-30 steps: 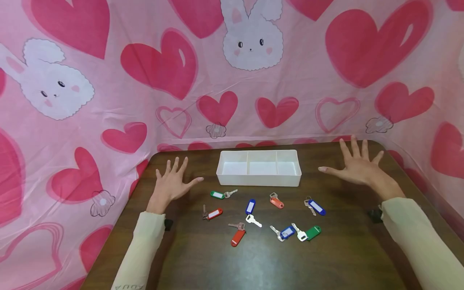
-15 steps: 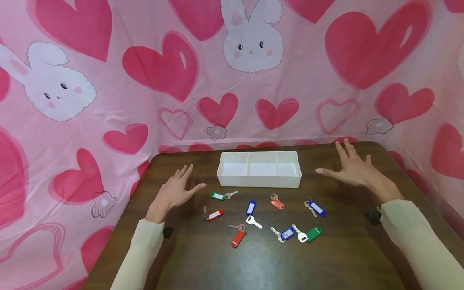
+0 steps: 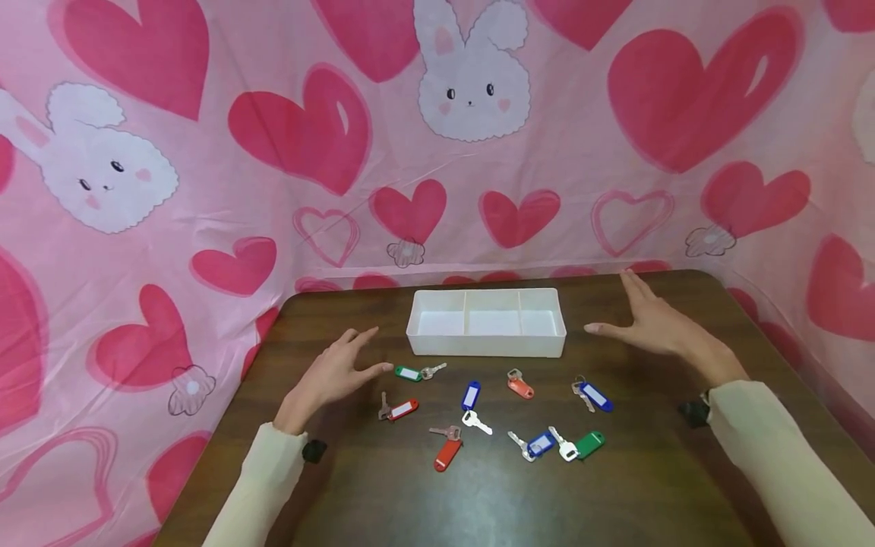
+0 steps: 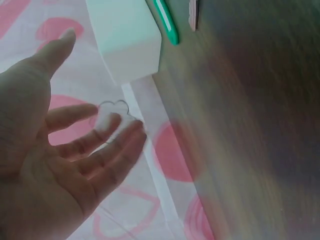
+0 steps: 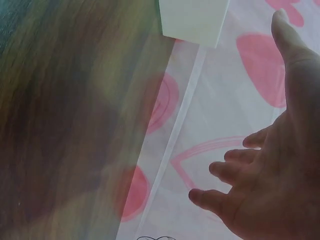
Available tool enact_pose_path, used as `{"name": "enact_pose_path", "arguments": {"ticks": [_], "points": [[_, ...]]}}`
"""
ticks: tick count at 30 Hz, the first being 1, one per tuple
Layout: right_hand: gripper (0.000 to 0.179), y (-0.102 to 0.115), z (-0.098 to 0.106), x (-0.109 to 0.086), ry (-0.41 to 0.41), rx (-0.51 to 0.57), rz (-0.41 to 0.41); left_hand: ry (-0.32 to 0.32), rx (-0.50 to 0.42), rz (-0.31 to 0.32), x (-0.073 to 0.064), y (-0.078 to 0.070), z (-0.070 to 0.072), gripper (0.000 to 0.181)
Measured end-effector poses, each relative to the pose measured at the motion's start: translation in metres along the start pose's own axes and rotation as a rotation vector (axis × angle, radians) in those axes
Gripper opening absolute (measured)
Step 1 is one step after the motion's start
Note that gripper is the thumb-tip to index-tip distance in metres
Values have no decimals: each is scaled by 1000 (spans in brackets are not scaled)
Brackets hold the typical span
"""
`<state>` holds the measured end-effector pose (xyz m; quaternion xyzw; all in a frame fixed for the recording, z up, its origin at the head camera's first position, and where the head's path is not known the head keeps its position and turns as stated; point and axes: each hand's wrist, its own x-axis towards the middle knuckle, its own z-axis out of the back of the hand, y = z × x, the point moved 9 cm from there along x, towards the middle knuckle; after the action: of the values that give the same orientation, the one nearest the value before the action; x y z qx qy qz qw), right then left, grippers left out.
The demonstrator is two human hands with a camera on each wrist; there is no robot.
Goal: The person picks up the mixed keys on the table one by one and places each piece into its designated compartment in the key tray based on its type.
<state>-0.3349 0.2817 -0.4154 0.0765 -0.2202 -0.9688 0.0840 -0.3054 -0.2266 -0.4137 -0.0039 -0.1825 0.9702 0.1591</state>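
Note:
My left hand (image 3: 330, 377) hovers over the table's left side, fingers relaxed and holding nothing. Its thumb tip comes close to a key with a green tag (image 3: 409, 374). On the right, my right hand (image 3: 659, 328) is held above the table with its thumb spread toward the white box, also holding nothing. Between the hands lie several keys with tags: a red tag (image 3: 403, 409), another red tag (image 3: 447, 455), a blue tag (image 3: 471, 396), an orange-red tag (image 3: 521, 387), a blue tag (image 3: 596, 396), a blue tag (image 3: 541, 444) and a green tag (image 3: 589, 445).
A white box (image 3: 486, 346) with three compartments stands at the back middle of the dark wooden table (image 3: 478, 509). Behind the table hangs a pink cloth (image 3: 478, 167) printed with hearts and rabbits. Dark wrist straps show at both cuffs.
Both hands have relaxed from widely spread fingers and moved slightly inward. The left hand has come lower, nearer the green-tagged key. The keys and box lie as before.

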Motion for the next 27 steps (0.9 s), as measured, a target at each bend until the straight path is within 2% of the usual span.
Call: {"name": "enact_pose_path", "arguments": {"ticks": [8, 12, 18, 27], "points": [[136, 20, 0, 2, -32, 61, 48, -46, -43, -82, -5, -12, -3, 44], [132, 25, 0, 2, -36, 52, 54, -51, -50, -106, -8, -14, -6, 34], [130, 28, -7, 3, -16, 28, 61, -52, -38, -116, -16, -16, -11, 34], [131, 32, -11, 8, -57, 41, 80, -42, -4, -160, -25, -27, -24, 40]]}}
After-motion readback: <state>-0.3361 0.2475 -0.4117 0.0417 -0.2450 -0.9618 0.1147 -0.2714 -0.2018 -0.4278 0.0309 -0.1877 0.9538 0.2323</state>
